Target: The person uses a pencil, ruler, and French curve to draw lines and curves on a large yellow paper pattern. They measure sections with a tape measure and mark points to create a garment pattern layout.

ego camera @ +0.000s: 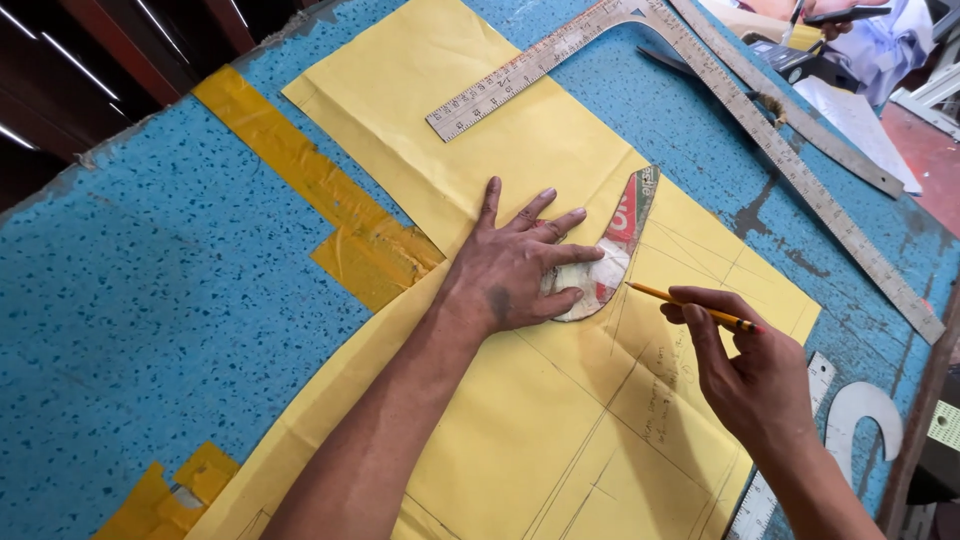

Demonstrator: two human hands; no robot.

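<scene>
Your left hand lies flat with the fingers spread, pressing a curved template onto the yellow paper near the middle of the blue surface. That hand grasps nothing; it only bears down. Your right hand has its grip closed on a yellow pencil, whose tip hovers just beside the template's lower curve, close to your left fingertips.

The likeliest slip is the template sliding. Only its lower end is under your fingers, while the long upper arm reaches free toward the far right edge of the paper, so a sideways push from the pencil could swing it and spoil the curve. The paper itself is not pinned down and could creep over the surface, most of all where it runs across the patches of yellow tape. Your own fingertips sit right on the edge being followed, so the pencil may bump them.

A metal square ruler rests on the far end of the paper, well apart from your hands. Along the right edge lies a long straight ruler, and a white curved ruler sits by the near right corner, just beyond your right wrist. Another person is partly visible past the far right corner.
</scene>
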